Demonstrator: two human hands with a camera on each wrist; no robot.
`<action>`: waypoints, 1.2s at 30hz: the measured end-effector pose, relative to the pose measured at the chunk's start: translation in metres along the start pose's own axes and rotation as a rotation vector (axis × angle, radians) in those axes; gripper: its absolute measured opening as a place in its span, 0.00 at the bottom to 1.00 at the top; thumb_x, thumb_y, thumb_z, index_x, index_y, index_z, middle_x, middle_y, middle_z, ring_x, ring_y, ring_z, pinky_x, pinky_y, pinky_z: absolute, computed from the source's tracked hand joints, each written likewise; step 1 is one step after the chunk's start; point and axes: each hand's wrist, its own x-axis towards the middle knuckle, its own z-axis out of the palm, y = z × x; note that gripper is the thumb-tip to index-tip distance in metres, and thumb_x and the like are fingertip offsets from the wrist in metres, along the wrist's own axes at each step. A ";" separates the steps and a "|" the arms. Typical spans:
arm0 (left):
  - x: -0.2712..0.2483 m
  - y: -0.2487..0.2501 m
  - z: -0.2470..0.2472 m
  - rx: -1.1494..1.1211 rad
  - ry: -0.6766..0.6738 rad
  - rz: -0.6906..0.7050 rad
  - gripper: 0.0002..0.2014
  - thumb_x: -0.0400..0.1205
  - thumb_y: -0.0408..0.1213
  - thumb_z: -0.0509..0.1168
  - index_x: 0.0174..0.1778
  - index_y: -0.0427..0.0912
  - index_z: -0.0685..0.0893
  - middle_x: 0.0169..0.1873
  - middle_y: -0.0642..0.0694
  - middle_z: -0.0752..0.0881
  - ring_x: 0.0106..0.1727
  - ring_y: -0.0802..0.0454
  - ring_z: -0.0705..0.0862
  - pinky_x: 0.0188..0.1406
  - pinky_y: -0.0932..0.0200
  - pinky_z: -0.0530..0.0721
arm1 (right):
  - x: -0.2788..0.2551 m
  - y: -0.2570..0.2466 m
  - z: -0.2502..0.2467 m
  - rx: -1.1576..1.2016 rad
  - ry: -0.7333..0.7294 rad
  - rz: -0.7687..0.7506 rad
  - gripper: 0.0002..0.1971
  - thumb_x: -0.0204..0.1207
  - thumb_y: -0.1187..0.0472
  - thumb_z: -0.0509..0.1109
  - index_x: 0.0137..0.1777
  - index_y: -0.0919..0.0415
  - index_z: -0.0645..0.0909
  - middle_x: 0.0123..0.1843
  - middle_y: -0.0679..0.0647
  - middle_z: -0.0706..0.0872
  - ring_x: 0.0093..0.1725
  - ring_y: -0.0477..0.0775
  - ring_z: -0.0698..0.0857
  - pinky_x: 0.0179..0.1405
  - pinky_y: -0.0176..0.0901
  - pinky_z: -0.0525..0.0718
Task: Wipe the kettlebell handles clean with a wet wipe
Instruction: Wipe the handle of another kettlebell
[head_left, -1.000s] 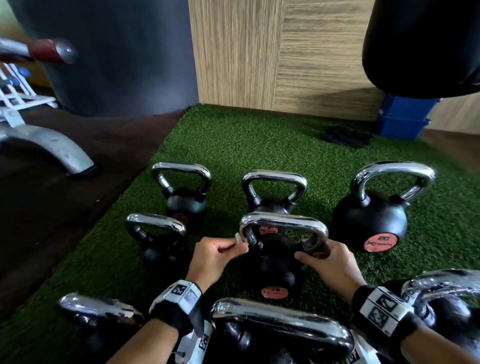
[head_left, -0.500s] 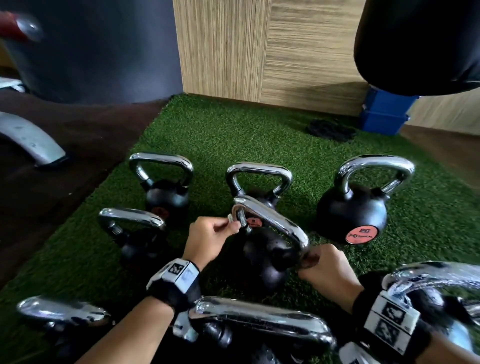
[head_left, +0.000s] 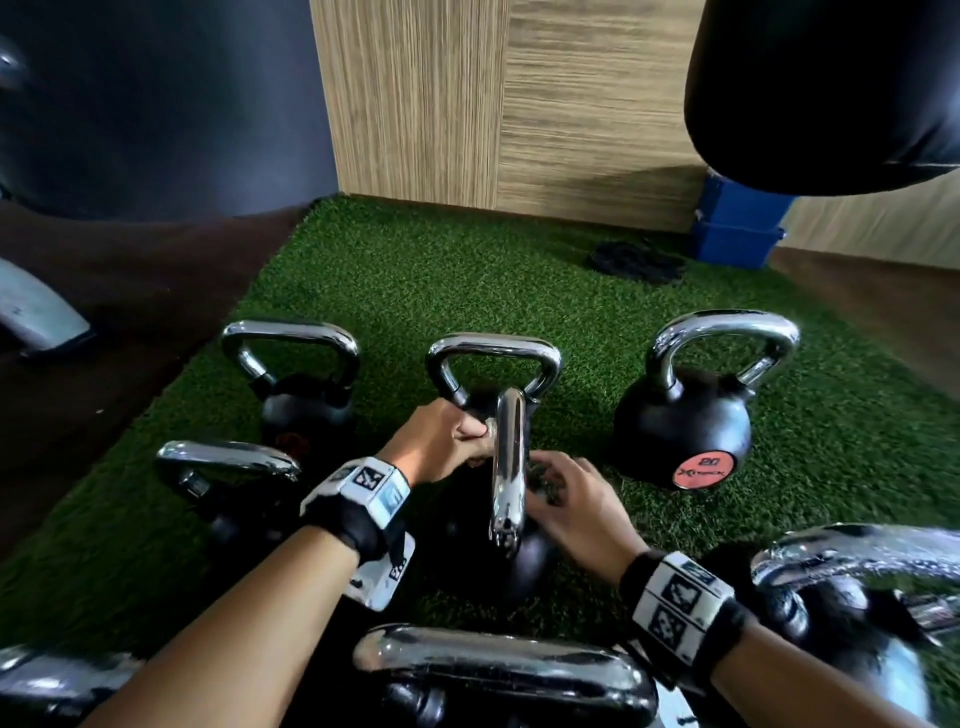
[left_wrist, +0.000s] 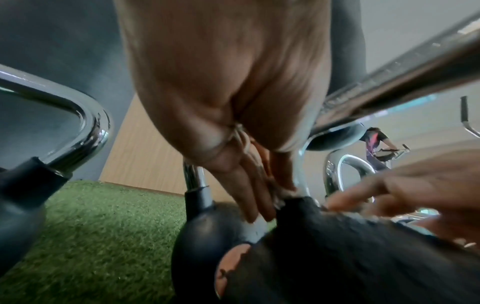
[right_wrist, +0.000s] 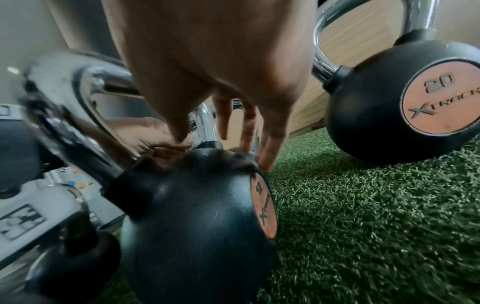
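Looking mid-job: your left hand (head_left: 441, 441) pinches the wet wipe (left_wrist: 281, 194) against the middle kettlebell's handle (head_left: 506, 467) near its base, right hand (head_left: 576, 512) loose-fingered on the ball. Other handles around it probably still need wiping.

handle (head_left: 508, 467): glossy chrome | kettlebell body (right_wrist: 192, 216): matt black | turf (head_left: 415, 280): rough

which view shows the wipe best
The left wrist view: the wipe shows as a pale scrap bunched in the left hand. The head view shows only a sliver of it; the right wrist view shows none.
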 end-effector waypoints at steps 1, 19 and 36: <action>-0.002 0.000 0.004 -0.006 0.039 0.002 0.15 0.83 0.47 0.74 0.44 0.37 0.93 0.42 0.41 0.94 0.41 0.61 0.87 0.49 0.51 0.85 | 0.004 -0.001 0.004 0.001 -0.070 0.029 0.32 0.78 0.44 0.73 0.81 0.51 0.73 0.71 0.55 0.82 0.71 0.53 0.80 0.72 0.42 0.76; -0.004 0.005 -0.021 -0.304 0.192 0.132 0.13 0.83 0.42 0.75 0.59 0.66 0.90 0.54 0.67 0.91 0.58 0.70 0.89 0.57 0.75 0.83 | 0.009 0.014 0.032 -0.010 -0.210 0.018 0.35 0.88 0.49 0.62 0.89 0.54 0.51 0.88 0.57 0.59 0.86 0.56 0.62 0.77 0.37 0.62; -0.046 0.021 -0.035 -0.659 -0.168 -0.002 0.11 0.73 0.27 0.82 0.51 0.39 0.95 0.46 0.39 0.95 0.46 0.52 0.93 0.52 0.60 0.92 | 0.009 0.013 0.032 0.051 -0.169 0.033 0.35 0.87 0.50 0.63 0.89 0.57 0.54 0.87 0.56 0.61 0.85 0.55 0.66 0.81 0.42 0.63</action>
